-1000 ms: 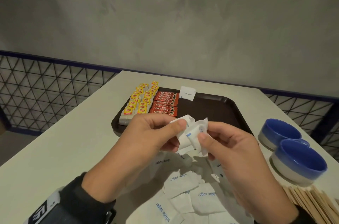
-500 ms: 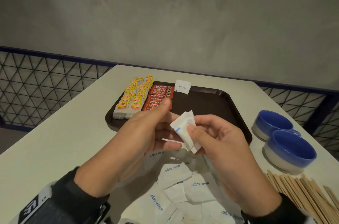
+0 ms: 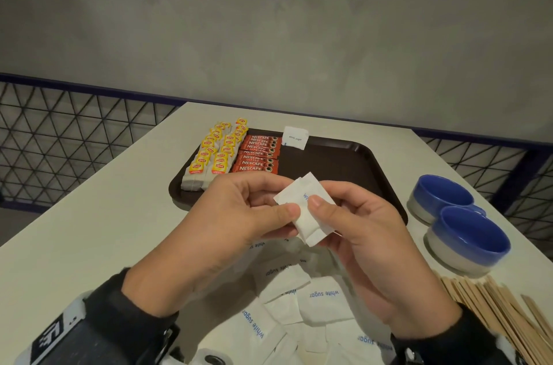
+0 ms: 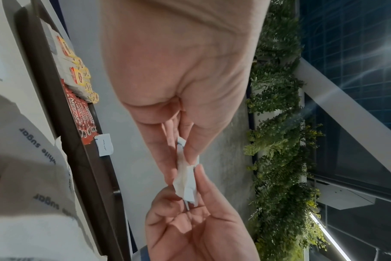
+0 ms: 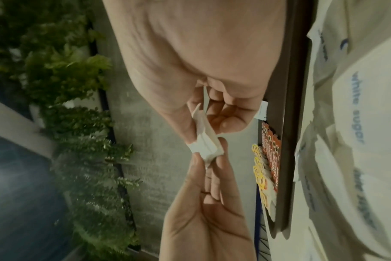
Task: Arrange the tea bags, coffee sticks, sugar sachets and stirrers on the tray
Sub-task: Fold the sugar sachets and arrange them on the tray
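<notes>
Centre of the frame, both the left hand [image 3: 239, 212] and right hand [image 3: 362, 224] now pinch flattened, aligned sugar sachets [image 3: 302, 212], no longer crumpled; probably ready for the tray [image 3: 344, 161].

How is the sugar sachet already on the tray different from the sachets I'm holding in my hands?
The sachet on the tray lies flat and alone at the far edge, beside the coffee sticks; the held sachets are a small stack, tilted in mid-air, pinched by the left hand and right hand. The first is placed; the stack is not. All are white with blue print.
</notes>
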Tool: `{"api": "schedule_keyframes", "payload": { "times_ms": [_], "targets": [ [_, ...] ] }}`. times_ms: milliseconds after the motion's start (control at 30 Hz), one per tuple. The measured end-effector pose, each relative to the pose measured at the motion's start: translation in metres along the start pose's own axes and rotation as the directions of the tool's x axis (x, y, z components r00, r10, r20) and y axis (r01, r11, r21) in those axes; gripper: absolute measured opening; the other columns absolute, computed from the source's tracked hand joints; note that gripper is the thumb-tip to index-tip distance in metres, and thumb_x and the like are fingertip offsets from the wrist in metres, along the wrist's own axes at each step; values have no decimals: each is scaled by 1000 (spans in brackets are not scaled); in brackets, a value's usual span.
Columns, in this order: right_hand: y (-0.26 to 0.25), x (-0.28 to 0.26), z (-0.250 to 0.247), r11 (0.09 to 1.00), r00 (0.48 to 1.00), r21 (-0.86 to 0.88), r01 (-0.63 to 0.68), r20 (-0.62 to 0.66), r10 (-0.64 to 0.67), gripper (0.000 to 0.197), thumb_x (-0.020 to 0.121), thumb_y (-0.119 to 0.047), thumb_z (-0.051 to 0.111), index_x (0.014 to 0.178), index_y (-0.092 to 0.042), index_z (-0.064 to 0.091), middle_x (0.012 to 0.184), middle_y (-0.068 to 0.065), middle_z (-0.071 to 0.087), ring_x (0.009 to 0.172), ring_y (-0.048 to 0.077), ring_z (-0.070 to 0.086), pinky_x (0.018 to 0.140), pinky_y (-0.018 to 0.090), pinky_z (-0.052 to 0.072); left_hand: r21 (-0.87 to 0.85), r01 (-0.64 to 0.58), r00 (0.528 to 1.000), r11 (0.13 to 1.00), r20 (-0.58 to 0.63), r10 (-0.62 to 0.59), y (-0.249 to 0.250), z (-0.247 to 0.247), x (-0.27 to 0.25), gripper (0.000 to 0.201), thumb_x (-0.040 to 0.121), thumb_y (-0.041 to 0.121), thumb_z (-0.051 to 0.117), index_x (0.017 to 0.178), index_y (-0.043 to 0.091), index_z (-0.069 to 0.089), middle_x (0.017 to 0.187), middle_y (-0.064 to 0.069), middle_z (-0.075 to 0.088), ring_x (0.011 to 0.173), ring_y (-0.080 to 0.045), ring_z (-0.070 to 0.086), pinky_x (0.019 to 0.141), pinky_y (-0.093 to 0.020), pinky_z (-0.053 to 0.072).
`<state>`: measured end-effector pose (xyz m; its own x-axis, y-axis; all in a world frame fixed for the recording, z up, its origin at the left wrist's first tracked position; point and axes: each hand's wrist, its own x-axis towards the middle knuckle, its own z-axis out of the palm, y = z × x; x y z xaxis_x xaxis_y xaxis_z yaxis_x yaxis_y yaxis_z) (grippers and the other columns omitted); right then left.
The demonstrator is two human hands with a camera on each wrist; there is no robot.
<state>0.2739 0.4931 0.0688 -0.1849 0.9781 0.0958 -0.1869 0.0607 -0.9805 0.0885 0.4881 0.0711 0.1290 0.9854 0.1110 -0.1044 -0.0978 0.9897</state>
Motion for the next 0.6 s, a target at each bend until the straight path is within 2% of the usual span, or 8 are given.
{"api": "schedule_keyframes", "payload": {
  "times_ms": [200,267,333,367,400,467,533,600],
  "targets": [
    [1,1,0,988,999,-152,-7,31,12,14,94,-18,68,103,-18,79,94,7,78,83,20,70,73,36,55,38,6,999,999,37,-7,3,0,-3,27,90,-2,69,110,13,78,100,-11,80,89,-22,78,78,-31,63],
    [1,-1,0,986,1000,-166,21,22,-17,13,94,-18,68,99,-20,79,92,8,77,80,24,69,71,37,55,37,2,998,999,59,-4,5,0,-4,28,87,4,73,112,16,77,101,-10,80,92,-23,78,81,-34,63],
    [0,-2,0,975,997,-209,77,46,-69,14,93,-17,69,100,-22,80,93,8,76,84,33,69,72,45,59,41,4,998,999,70,-7,7,1,-5,36,82,10,77,117,18,75,103,-10,80,97,-26,77,84,-39,63],
    [0,-3,0,972,994,-217,94,72,-80,16,93,-14,69,102,-23,79,94,7,76,86,33,70,71,46,60,40,8,998,999,55,-11,7,1,-4,39,82,10,77,119,18,73,103,-10,80,97,-26,77,84,-40,63],
    [-1,-3,0,972,992,-212,100,98,-80,20,92,-11,69,104,-24,79,96,5,76,87,29,71,71,41,62,41,8,1000,999,30,-9,7,0,-4,39,83,7,77,121,18,71,102,-10,80,96,-26,78,83,-41,63],
    [-3,-4,0,973,988,-213,91,144,-61,28,91,-6,69,108,-26,78,99,-1,78,91,19,74,74,32,63,54,0,1000,999,-15,1,7,-2,-3,36,87,2,74,119,19,72,99,-7,81,91,-24,78,77,-37,63],
    [-2,-4,1,971,986,-220,93,155,-60,29,91,-5,69,109,-26,78,101,0,78,93,20,74,78,35,63,61,-5,1000,998,-24,7,7,-2,-3,29,88,2,73,113,18,76,97,-5,81,88,-21,79,72,-31,61],
    [0,-4,2,968,986,-221,116,140,-86,24,92,-8,69,105,-25,79,98,3,77,86,22,72,74,39,59,51,-5,1000,999,-16,6,7,-2,-3,23,89,3,73,106,15,80,95,-7,81,86,-20,78,70,-29,61]
  ]
}}
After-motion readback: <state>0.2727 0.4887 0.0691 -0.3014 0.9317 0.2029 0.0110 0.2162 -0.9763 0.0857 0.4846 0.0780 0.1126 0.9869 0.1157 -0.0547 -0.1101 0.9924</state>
